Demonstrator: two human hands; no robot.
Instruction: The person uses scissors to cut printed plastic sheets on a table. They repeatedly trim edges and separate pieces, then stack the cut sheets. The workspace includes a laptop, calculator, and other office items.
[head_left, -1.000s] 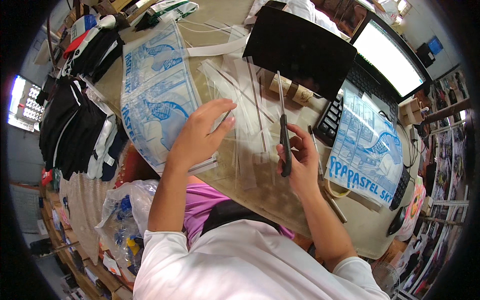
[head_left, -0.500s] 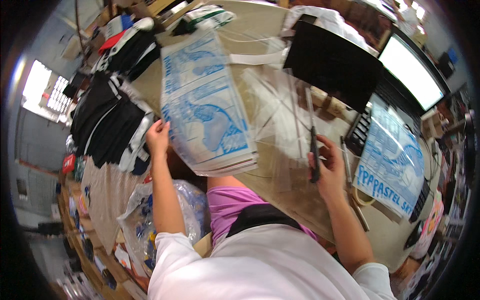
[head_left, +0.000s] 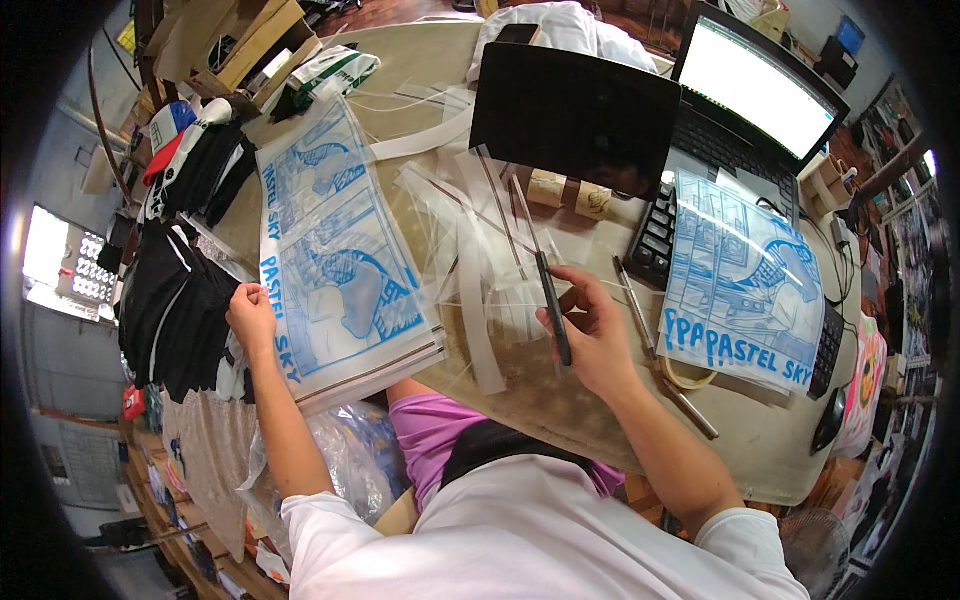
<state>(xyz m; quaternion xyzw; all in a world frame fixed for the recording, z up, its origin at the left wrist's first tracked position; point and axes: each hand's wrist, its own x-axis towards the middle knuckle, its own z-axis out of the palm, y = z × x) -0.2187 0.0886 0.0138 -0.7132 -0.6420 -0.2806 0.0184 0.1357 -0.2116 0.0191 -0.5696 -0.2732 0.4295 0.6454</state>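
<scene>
My left hand (head_left: 252,318) is closed in a pinch at the left edge of a stack of clear plastic sheets (head_left: 335,290) with blue printing. The stack lies on the table, its near end at the edge above my lap. My right hand (head_left: 598,345) holds a slim tool (head_left: 553,308) by its black handle. A long, narrow blade-like part seems to run up and away from the handle, over loose clear plastic strips (head_left: 490,235). The tool is apart from the printed stack; its exact kind is hard to tell.
Printed plastic sheets (head_left: 745,285) lie right, partly over a black keyboard (head_left: 652,240). A metal rod (head_left: 690,413) and tape roll (head_left: 688,378) lie beside them. A dark screen (head_left: 570,115) and laptop (head_left: 760,80) stand behind. Folded black clothes (head_left: 170,310) are piled left.
The view has shifted, so the table's things sit further left. The printed stack's near end looks flatter, and my right hand with the tool appears closer to it.
</scene>
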